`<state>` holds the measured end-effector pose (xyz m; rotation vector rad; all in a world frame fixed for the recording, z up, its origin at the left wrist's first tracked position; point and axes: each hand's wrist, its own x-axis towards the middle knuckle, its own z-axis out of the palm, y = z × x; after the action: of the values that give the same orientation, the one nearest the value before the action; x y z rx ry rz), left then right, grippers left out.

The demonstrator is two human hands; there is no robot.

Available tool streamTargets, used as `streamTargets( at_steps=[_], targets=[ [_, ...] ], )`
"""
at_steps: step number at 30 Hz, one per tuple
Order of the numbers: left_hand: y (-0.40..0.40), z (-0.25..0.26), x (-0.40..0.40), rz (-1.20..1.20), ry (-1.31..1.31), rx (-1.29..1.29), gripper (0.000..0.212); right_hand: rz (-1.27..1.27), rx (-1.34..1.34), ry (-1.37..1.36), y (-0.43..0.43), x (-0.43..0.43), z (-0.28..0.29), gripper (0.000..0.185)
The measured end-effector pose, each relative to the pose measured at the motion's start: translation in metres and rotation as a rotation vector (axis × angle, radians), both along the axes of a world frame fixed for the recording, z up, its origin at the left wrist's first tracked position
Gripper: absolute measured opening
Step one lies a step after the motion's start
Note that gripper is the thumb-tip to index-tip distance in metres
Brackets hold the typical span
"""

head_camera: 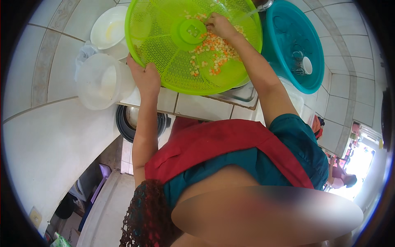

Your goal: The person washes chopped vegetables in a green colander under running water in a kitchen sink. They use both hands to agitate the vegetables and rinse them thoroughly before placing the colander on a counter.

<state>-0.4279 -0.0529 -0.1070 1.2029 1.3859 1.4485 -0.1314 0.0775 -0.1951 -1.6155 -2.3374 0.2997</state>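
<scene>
A large lime-green plastic colander (163,69) is tilted over the sink. My left hand (145,75) grips its rim at the lower left, thumb on the inside. Small orange and pale yellow diced vegetables (219,46) lie in it, mostly on the right side, with a few pieces near the raised centre hub (188,32). My right hand (221,27) reaches inside, fingertips down at the dice beside the hub; whether they pinch any pieces is hidden. From a metal faucet (265,5) at the top, a thin stream of water seems to run into the colander.
At right stands a teal basin (318,71) of water holding glasses and a white cup (307,65). White bowls (108,27) and a translucent plastic tub (97,81) sit at left. The steel sink edge (243,94) shows below the colander. Another person (341,177) is far right.
</scene>
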Motion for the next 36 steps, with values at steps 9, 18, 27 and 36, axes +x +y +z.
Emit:
streamTargets(
  at_steps=[9,18,27,36],
  targets=[
    [0.001,-0.004,-0.002,-0.004,0.023,-0.004,0.058,-0.086,-0.158,0.287,0.000,0.006,0.009,0.012],
    [0.000,-0.015,-0.003,0.011,0.006,0.000,0.057,-0.243,-0.861,1.574,-0.046,-0.022,0.049,0.024],
    [0.001,-0.010,-0.001,-0.001,-0.020,0.013,0.058,-0.261,-0.746,1.546,-0.059,-0.016,0.064,0.029],
    [0.002,-0.015,-0.003,0.015,0.053,0.045,0.058,-0.326,-0.657,1.598,-0.037,0.081,0.013,0.022]
  ],
)
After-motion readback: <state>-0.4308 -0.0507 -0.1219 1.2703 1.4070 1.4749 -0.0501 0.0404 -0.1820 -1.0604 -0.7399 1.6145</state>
